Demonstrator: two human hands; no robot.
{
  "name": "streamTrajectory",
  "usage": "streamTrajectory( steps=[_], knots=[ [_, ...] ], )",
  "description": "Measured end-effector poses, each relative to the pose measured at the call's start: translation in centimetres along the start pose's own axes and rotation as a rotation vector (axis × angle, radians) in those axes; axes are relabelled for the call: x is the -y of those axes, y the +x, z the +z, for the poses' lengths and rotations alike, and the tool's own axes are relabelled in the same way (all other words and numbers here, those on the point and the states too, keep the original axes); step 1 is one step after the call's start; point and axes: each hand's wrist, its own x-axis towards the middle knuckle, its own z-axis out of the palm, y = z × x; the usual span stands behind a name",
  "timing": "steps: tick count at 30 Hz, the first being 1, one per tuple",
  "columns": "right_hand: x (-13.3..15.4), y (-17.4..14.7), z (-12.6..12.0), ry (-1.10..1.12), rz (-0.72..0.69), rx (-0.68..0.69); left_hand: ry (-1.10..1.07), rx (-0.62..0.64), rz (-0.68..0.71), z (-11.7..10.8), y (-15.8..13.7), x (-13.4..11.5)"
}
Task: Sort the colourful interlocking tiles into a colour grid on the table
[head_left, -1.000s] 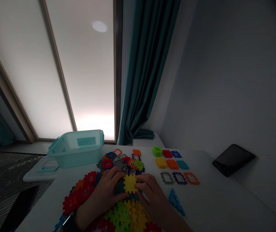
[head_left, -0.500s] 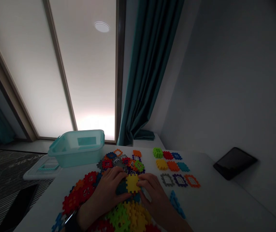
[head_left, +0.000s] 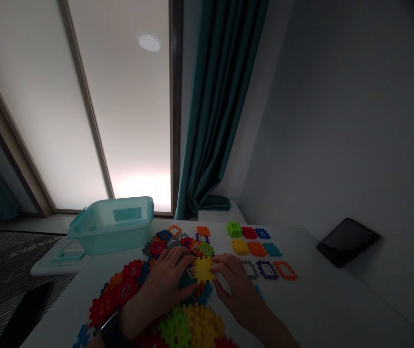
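A yellow square interlocking tile (head_left: 204, 269) with notched edges is held over the pile, between my two hands. My left hand (head_left: 165, 278) curls round its left side, index fingertip at the upper left corner and thumb lower down. My right hand (head_left: 235, 282) pinches the right edge with fingers and thumb. A dark teal patch with a pale window grid shows just left of the yellow tile; whether it is attached or lies behind cannot be told. Below my hands lie yellow tiles (head_left: 203, 324) and green tiles (head_left: 176, 328), heaped together. Red tiles (head_left: 105, 305) lie beside my left forearm.
Beyond my hands lies a mixed heap of tiles (head_left: 157, 248). Rows of sorted tiles (head_left: 256, 249) stand at the right. A teal bin (head_left: 116, 239) is at the back left, near its lid (head_left: 58, 258). A black tablet-like object (head_left: 348, 242) is at the far right.
Both hands and the yellow tile have shifted slightly right in view. The tile has turned a little, and more of the window grid shows beside it.
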Motion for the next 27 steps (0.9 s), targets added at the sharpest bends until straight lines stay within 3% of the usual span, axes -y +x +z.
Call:
streamTrajectory(
  steps=[11,27],
  knots=[
    [-2.5,0.6,-2.2,0.006,0.069,0.041,-0.051,-0.019,-0.006,1.3,3.4,-0.8],
    [-8.9,-1.2,-3.9,0.003,0.195,0.075,-0.051,0.134,-0.023,5.5,9.4,-2.5]
  ],
)
